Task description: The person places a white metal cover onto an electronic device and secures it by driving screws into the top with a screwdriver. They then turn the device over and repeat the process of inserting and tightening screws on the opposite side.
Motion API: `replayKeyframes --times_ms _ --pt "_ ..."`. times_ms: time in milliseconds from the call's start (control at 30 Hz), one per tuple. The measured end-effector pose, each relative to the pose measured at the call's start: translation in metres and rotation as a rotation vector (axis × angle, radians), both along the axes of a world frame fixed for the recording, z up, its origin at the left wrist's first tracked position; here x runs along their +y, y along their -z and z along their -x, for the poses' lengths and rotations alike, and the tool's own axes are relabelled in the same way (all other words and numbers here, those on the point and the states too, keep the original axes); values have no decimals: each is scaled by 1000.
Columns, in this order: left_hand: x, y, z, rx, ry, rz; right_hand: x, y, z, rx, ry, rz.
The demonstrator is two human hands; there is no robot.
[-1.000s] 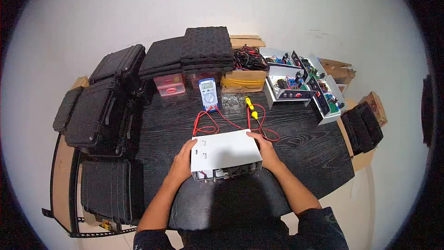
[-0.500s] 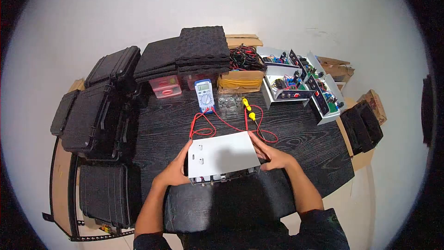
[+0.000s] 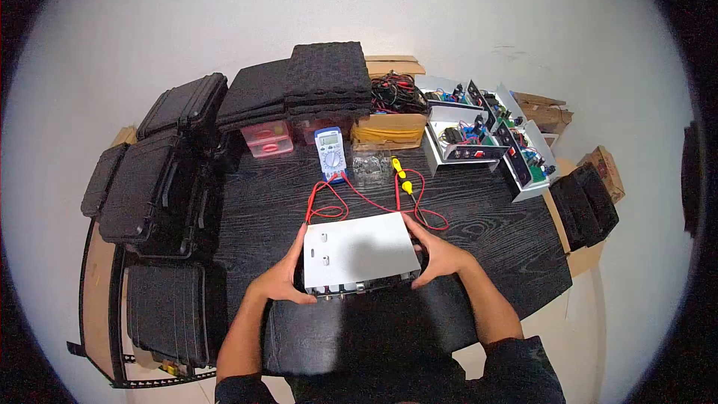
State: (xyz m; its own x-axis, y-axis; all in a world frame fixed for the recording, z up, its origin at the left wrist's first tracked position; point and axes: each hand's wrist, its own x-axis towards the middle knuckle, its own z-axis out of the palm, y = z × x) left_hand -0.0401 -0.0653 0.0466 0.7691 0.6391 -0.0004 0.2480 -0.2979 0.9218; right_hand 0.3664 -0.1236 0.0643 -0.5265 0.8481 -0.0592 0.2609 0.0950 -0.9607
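A white metal instrument case [image 3: 351, 254] is held between my two hands at the near middle of the table. Two small white knob-like parts and a slot show on its upper face, while connectors line its near edge. My left hand [image 3: 287, 275] grips the left side, thumb near the front corner. On the opposite side my right hand [image 3: 441, 256] holds the case, its thumb and fingers spread along the edge. The undersides and some fingertips are hidden. Just beyond lie red test leads [image 3: 329, 213] with yellow clips [image 3: 402, 174], running to a blue-and-white multimeter [image 3: 332, 155].
Opened white cases with circuit boards [image 3: 467, 142] stand at the back right. A cardboard box of cables [image 3: 389, 131], black foam sheets [image 3: 327, 75] and a red-tinted plastic box [image 3: 268, 139] line the back. Black hard cases [image 3: 138, 198] are stacked left of the dark table [image 3: 493, 217].
My left thumb has moved down toward the front corner of the case. My right hand's fingers have shifted along its side. The case itself has barely moved.
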Motion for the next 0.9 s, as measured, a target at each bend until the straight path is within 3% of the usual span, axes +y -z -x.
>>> replayKeyframes --times_ms 467,567,667,900 --pt "0 1 -1 4 10 4 -1 4 0 -165 8 -51" --pt "0 -2 -1 41 11 -9 -3 -10 4 -253 33 60" --pt "2 -4 2 72 16 -36 -4 4 3 -263 46 -248" --pt "2 -4 6 37 24 -9 -8 -5 9 -462 68 -268"
